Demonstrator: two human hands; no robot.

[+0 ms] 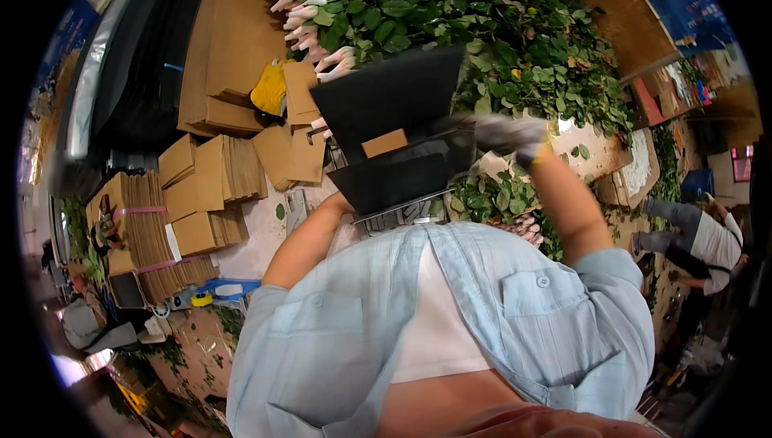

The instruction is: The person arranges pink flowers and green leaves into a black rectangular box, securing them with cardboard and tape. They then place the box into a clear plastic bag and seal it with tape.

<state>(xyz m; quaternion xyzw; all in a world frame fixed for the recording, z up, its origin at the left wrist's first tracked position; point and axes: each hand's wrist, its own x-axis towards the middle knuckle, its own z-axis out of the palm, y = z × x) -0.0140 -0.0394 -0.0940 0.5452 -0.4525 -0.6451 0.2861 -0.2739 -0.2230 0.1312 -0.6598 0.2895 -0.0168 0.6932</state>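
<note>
A black folded sheet [390, 100] stands in front of my chest, its upper panel raised and its lower panel [394, 181] nearer me. A small brown cardboard piece [384, 143] lies between the two panels. My left forearm reaches up to the sheet's lower left corner, where only the wrist of my left hand [341, 203] shows; the fingers are hidden behind the black panel. On the other side, my right hand [511, 134], in a grey glove, is beside the sheet's right edge. Motion smears its fingers, so I cannot tell whether they touch the sheet.
Leafy rose stems [450, 4] cover the far table, pale wrapped heads [301, 24] at their left. Cardboard stacks [213, 173], a yellow glove [269, 88] and black sheets [153, 60] lie left. More stems [490, 201] lie near my right arm. Another person [700, 237] is far right.
</note>
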